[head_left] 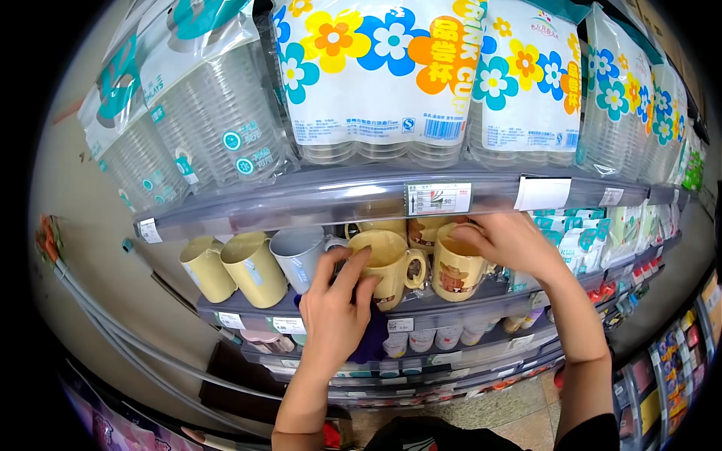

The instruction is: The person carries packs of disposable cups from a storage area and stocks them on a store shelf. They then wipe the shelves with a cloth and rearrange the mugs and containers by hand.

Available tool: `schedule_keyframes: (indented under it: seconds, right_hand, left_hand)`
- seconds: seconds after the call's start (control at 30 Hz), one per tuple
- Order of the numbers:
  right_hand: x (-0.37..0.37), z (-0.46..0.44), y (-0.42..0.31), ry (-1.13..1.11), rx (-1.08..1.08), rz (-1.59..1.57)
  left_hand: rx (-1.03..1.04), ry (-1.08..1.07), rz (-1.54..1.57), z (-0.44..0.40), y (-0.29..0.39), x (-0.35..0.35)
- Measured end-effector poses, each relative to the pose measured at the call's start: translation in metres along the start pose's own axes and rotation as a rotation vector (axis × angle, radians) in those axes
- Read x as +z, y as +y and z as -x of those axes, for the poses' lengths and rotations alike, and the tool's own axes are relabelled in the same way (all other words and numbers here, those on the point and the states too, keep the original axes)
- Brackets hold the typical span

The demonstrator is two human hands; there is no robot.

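My left hand (331, 312) is closed, with a dark purple cloth (372, 342) hanging from beneath it. Its thumb and forefinger touch the left side of a cream mug (387, 259) whose handle points right. My right hand (508, 237) grips the rim of another cream mug (455, 270) with a brown bear printed on it; some of the fingers are hidden behind it. Both mugs stand upright at the front of the shelf. Behind them, more cream mugs (423, 233) are partly hidden.
Two yellow mugs (254, 270) and a grey-blue mug (297, 255) stand to the left. Close overhead runs a shelf edge (331, 194) bearing packs of plastic cups (376, 75). White-and-teal packets (579, 240) fill the right side. Grey poles (128, 323) lean at the left.
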State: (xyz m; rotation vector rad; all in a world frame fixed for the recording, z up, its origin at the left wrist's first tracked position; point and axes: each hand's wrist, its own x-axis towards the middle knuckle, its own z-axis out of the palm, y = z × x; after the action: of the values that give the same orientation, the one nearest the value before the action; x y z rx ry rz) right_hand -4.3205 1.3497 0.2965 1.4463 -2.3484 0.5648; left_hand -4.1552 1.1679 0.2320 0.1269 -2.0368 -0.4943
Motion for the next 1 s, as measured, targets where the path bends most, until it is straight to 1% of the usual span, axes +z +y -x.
schedule_keyframes:
  seconds: [0.03,0.1,0.17,0.27,0.37,0.43,0.57,0.63,0.77,1.0]
  right_hand:
    - [0.003,-0.014,-0.001,0.001,0.004,-0.001]
    - [0.01,-0.04,0.002,-0.171,-0.006,-0.016]
    - [0.018,-0.056,0.01,-0.178,0.0,-0.012]
    - [0.029,-0.073,0.017,-0.199,0.039,0.023]
    - [0.032,-0.074,0.027,-0.177,0.08,0.041]
    - [0.029,-0.07,0.036,-0.147,0.118,0.055]
    - [0.021,-0.061,0.049,-0.081,0.195,0.081]
    - [0.02,-0.061,0.047,-0.062,0.199,0.084]
    - [0.027,-0.071,0.027,-0.054,0.142,0.087]
    - [0.053,-0.102,-0.012,-0.077,0.026,0.067]
  left_hand:
    - [-0.012,0.046,0.008,0.005,0.002,-0.004]
    - [-0.032,0.025,-0.008,0.02,-0.002,-0.013]
    - [-0.065,-0.025,-0.093,0.035,-0.01,-0.022]
    - [-0.112,-0.049,-0.094,0.055,-0.025,-0.026]
    - [-0.14,-0.064,-0.14,0.07,-0.039,-0.025]
    - [-0.208,-0.092,-0.183,0.076,-0.045,-0.024]
    - [-0.2,-0.068,-0.233,0.08,-0.049,-0.02]
    - [-0.281,-0.068,-0.211,0.08,-0.048,-0.017]
    - [-0.22,-0.046,-0.234,0.084,-0.06,-0.008]
    - [-0.154,0.01,-0.16,0.086,-0.069,-0.005]
